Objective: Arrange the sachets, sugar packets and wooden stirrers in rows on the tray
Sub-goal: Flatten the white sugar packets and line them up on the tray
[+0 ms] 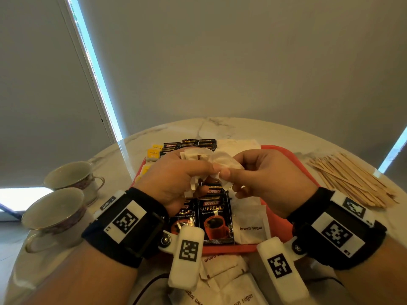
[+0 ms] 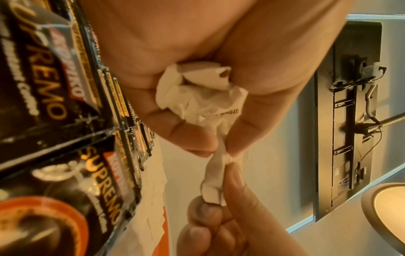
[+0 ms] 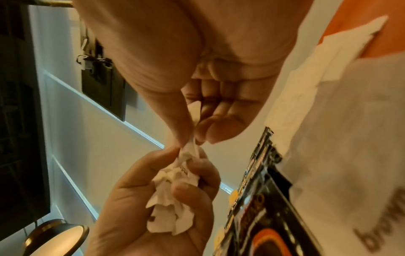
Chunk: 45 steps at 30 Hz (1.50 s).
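In the middle of the head view, the left hand (image 1: 176, 175) holds a bunch of crumpled white sugar packets (image 1: 198, 158) above the red tray (image 1: 284, 225). The right hand (image 1: 266, 181) pinches one packet's end with thumb and finger. Coffee sachets (image 1: 214, 219) lie on the tray. Wooden stirrers (image 1: 350, 181) sit at the right.

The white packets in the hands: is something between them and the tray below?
Nothing visible. The left hand grips the bunch of packets, the right hand pinches one end, above the tray, where coffee sachets and sugar packets already lie.
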### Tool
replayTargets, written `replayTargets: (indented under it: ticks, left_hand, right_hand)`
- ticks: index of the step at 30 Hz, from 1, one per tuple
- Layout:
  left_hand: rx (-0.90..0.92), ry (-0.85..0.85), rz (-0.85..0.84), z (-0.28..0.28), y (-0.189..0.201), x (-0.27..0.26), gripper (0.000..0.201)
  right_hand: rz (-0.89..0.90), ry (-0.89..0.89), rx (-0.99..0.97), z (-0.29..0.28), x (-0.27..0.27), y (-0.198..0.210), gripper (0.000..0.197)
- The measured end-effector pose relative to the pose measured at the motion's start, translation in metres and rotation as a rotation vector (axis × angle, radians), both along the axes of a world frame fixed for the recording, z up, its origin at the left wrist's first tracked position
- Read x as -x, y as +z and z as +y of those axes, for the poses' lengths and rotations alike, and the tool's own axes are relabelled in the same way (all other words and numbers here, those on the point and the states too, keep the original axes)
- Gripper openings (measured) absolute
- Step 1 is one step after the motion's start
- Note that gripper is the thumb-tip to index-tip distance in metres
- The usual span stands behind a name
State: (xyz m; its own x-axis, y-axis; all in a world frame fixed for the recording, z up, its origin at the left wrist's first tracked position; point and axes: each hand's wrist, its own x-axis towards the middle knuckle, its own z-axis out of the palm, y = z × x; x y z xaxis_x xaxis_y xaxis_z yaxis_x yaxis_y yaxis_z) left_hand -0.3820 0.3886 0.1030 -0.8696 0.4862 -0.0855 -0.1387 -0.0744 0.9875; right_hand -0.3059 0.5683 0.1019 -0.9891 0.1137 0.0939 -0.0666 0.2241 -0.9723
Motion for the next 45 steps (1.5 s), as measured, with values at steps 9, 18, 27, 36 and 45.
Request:
replayTargets:
  ticks: [9,18,27,36,45]
  left_hand:
    - [-0.125,0.087,-0.091,0.002,0.003,0.000,0.031]
    - [-0.125,0.089,-0.154,0.005,0.004,-0.001,0.025]
    - [-0.163,0.062,-0.187,0.000,0.012,0.001,0.012]
    - [-0.145,0.091,-0.182,-0.002,0.012,0.001,0.014]
    - [-0.131,0.100,-0.194,-0.004,0.011,0.004,0.016]
  right_hand:
    - [0.005,-0.114,0.155,0.004,0.005,0.000,0.011]
    - [-0.001,-0.187,0.169,0.006,0.006,0.014,0.006]
    - [-0.375,-0.544,0.168,0.064,-0.002,-0.006,0.010]
    - [-0.541,-0.502,0.056,0.071,0.004,-0.010,0.009]
    - [-0.403,-0.545,0.155,0.065,0.000,-0.008,0.018]
